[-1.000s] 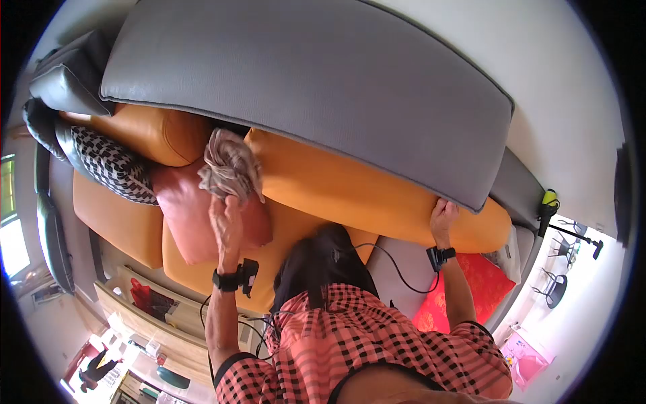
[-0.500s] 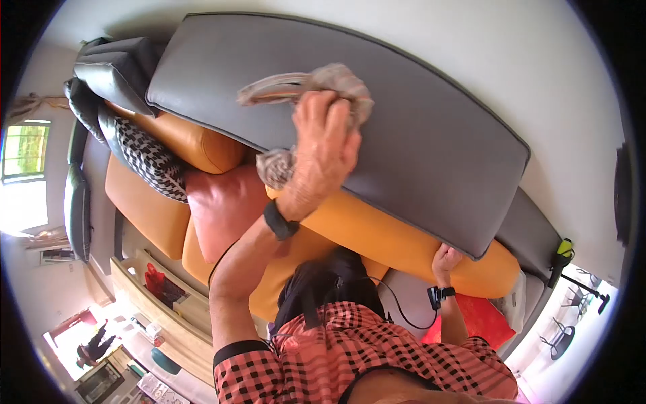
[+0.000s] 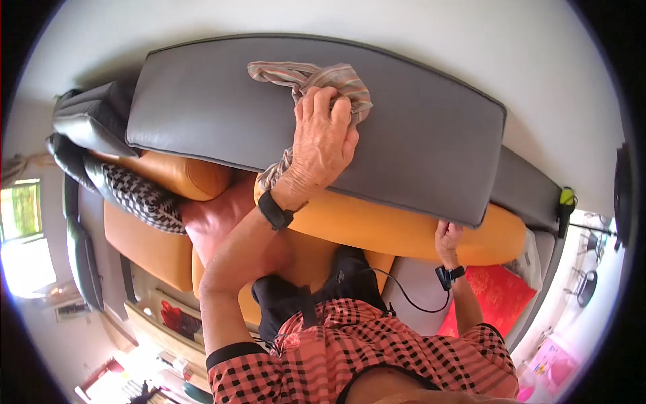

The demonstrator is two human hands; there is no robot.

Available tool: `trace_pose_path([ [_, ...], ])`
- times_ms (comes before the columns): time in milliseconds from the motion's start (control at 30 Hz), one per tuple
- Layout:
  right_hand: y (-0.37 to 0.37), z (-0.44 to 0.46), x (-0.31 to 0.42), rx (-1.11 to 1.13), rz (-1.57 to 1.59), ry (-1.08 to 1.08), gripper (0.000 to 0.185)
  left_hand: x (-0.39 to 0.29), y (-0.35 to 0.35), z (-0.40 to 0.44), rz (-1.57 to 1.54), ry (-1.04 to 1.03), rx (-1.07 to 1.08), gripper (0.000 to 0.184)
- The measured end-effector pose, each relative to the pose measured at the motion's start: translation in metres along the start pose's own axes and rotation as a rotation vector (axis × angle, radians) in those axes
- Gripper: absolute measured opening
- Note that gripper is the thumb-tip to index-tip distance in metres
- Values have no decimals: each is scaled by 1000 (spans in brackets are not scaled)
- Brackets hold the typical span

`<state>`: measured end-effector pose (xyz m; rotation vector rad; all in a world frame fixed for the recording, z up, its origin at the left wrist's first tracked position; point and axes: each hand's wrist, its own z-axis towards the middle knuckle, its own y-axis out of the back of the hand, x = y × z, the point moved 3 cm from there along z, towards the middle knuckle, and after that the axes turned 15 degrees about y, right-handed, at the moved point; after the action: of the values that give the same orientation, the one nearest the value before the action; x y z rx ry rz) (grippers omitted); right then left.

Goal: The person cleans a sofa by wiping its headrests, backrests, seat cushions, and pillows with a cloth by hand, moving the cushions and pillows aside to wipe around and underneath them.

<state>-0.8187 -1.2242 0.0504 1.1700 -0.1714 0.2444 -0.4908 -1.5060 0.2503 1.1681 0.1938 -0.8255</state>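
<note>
My left hand [image 3: 321, 145] is closed on a striped grey-brown cloth [image 3: 351, 91], pressing it on the broad face of a grey sofa cushion [image 3: 417, 141]. One end of the cloth spreads out to the upper left; another bunch of it shows beside my wrist. At the lower right corner of the cushion, my right hand [image 3: 448, 240] grips the bottom edge, its fingertips partly hidden by the edge. Beneath the grey cushion runs an orange cushioned section [image 3: 377, 225].
Left of me lie a pink cushion [image 3: 219, 215], a houndstooth pillow [image 3: 138, 192] and a dark grey cushion [image 3: 94, 121]. A red cushion [image 3: 494, 296] is by my right forearm. A black cable [image 3: 410, 303] loops near my waist. A white wall [image 3: 431, 34] stands behind the sofa.
The view has shifted, so the grey cushion sits more level and its right end higher. My left hand stays on the cloth, which is less blurred. My right hand keeps its hold.
</note>
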Motion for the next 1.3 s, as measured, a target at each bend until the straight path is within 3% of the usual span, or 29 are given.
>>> trace_pose_path([
  [33, 1, 1, 7, 14, 43, -23, 15, -1, 3, -2, -52, -29, 15, 46],
  [67, 25, 31, 48, 42, 261, -151, 11, -2, 10, -5, -104, -51, 25, 45],
  [133, 52, 53, 117, 207, 462, -196, 14, -1, 31, -9, -194, -75, 19, 45],
  [200, 50, 59, 175, 91, 543, 133, 15, 5, 63, -15, -253, -84, 6, 45],
  [267, 65, 89, 229, 146, 658, 403, 17, 43, 92, -16, -169, -35, -118, 47],
  [333, 101, 178, 287, 157, 379, 685, 31, 131, 137, -13, 64, 172, -345, 41],
  [367, 108, 208, 297, 119, 284, 695, 39, 164, 152, -14, 132, 204, -410, 39],
  [467, 99, 284, 309, 94, 36, 779, 61, 231, 169, -20, 254, 403, -541, 37],
  [567, 41, 326, 294, 435, -84, 673, 66, 269, 155, -24, 273, 595, -586, 39],
  [633, 27, 333, 299, 387, -149, 703, 69, 282, 136, -27, 259, 689, -590, 40],
  [667, 21, 335, 301, 366, -182, 713, 70, 277, 130, -31, 306, 613, -642, 40],
  [767, 9, 337, 298, 263, -199, 785, 71, 272, 121, -32, 293, 646, -684, 40],
  [900, -5, 367, 313, 137, -146, 871, 38, 272, 119, -34, 305, 648, -690, 42],
  [1000, -18, 403, 320, 158, -34, 811, 21, 274, 117, -34, 288, 669, -683, 42],
  [1133, -34, 442, 320, 170, 35, 713, 33, 277, 110, -34, 240, 644, -700, 44],
  [1233, -27, 454, 328, 409, 75, 532, 36, 283, 110, -36, 224, 614, -700, 44],
  [1267, -26, 457, 323, 633, -16, 447, 38, 284, 110, -37, 224, 604, -700, 44],
  [1300, -8, 448, 326, 613, -34, 566, 37, 285, 109, -36, 225, 591, -706, 43],
])
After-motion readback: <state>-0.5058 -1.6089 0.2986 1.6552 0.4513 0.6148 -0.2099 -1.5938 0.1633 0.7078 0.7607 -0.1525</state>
